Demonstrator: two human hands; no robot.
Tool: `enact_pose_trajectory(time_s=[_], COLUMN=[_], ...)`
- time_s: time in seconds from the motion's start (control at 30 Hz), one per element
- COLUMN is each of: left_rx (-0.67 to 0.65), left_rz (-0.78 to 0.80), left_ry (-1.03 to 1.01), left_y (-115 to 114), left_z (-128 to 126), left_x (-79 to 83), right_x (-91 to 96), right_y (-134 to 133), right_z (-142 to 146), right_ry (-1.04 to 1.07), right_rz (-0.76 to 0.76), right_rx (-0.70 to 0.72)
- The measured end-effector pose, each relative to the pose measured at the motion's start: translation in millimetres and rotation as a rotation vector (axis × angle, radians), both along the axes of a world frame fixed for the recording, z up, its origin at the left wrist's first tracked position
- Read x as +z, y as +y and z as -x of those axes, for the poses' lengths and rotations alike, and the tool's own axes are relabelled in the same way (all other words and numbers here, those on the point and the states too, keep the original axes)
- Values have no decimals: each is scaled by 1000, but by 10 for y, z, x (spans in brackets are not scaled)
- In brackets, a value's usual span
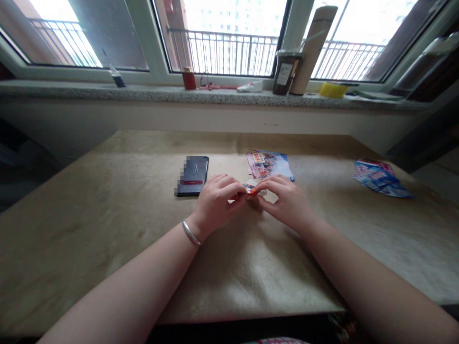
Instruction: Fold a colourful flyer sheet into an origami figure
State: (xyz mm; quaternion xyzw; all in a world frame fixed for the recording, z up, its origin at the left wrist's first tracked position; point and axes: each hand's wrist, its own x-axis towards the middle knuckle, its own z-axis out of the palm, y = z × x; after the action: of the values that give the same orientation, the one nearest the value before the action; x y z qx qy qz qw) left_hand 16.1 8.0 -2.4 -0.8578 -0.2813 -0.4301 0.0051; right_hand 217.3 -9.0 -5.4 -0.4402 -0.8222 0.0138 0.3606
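Note:
Over the middle of the table, both my hands meet at a small folded piece of printed paper or wrapper point(250, 186), white with orange-red and blue patches. My left hand point(220, 196), with a silver bangle on its wrist, pinches the left side of the piece between thumb and fingers. From the right, my right hand point(283, 198) pinches it with its thumb and index finger. My fingers cover much of the piece, so its exact kind is hidden. Just beyond it lie printed colourful sheets point(270, 165).
A dark phone point(192, 177) lies left of my hands. Blue and red printed packets or leaflets point(382, 179) are fanned out at the right. On the stone windowsill point(150, 94) stand a red bottle point(188, 79), a dark lidded jar point(285, 74), a tall tube point(313, 50) and yellow tape point(333, 90).

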Motion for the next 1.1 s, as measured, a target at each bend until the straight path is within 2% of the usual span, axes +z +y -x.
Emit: enact_pose_trajectory(time_s=[0.23, 0.57, 0.8, 0.9, 1.1], left_rx=[-26, 66, 93, 53, 32], left_rz=[49, 188, 112, 110, 63], left_ry=[-13, -119, -163, -214, -217], left_y=[16, 84, 78, 62, 49], left_z=[6, 50, 71, 55, 21], left_x=[-57, -87, -91, -78, -56], right_x=[-10, 2, -6, -8, -42], right_y=[5, 20, 11, 11, 34], right_z=[-8, -16, -11, 2, 10], right_ry=[86, 231, 217, 148, 101], right_rz=[-27, 62, 61, 59, 143], right_rx=[-17, -65, -36, -30, 2])
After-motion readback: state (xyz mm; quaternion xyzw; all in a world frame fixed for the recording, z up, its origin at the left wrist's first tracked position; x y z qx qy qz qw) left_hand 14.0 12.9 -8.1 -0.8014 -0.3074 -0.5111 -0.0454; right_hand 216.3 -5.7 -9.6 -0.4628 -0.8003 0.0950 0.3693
